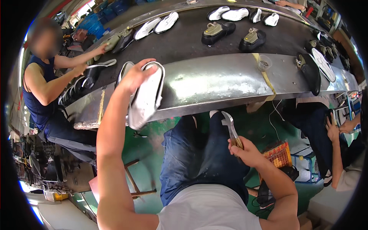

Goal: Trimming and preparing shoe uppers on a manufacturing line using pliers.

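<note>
My left hand point(135, 77) grips a shoe point(146, 97) at the near edge of the metal-topped bench. Its white underside faces up and its thumb-side end lies under my fingers. Part of another white-bottomed shoe point(123, 72) shows just behind my wrist. Low over my right thigh, my right hand point(245, 151) is closed around the handles of metal pincers point(230, 128). Their curved head points up toward the bench, apart from the shoe.
Black and olive shoes point(217, 33) stand on the dark conveyor belt point(176, 46) beyond the metal ledge point(214, 73), among several upturned ones point(166, 23). A clear dish point(264, 63) sits on the ledge. A co-worker point(42, 76) handles shoes at left; another point(339, 153) sits at right.
</note>
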